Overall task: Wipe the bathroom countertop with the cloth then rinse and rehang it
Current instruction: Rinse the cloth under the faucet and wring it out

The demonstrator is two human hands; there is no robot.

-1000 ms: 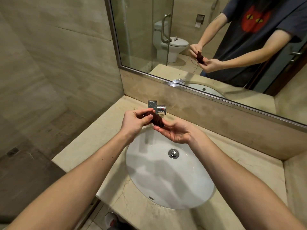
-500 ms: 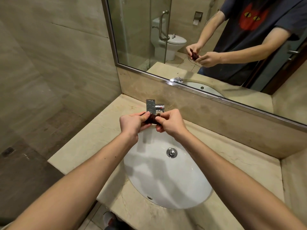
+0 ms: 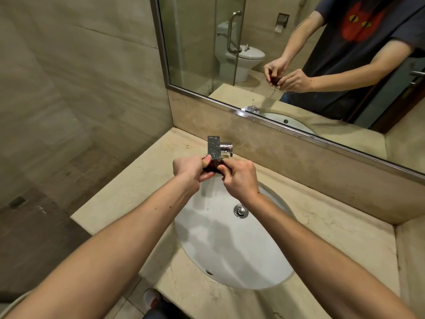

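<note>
A small dark red cloth (image 3: 212, 166) is bunched between my two hands just under the chrome faucet (image 3: 216, 147). My left hand (image 3: 189, 171) grips its left end with curled fingers. My right hand (image 3: 239, 178) pinches its right end. Both hands hover over the back rim of the white oval sink (image 3: 230, 249). Water runs down from the cloth into the basin. Most of the cloth is hidden by my fingers. The beige marble countertop (image 3: 119, 196) surrounds the sink.
A framed mirror (image 3: 253, 65) hangs behind the faucet and reflects a person's arms, a toilet and a glass shower door. The chrome drain plug (image 3: 240, 211) sits in the basin. A tiled wall stands at left, with dark floor below the counter edge.
My right hand turned from palm-up under the cloth to closing over its right end. Both hands drew together beneath the faucet and now squeeze the cloth, and water runs down from it.
</note>
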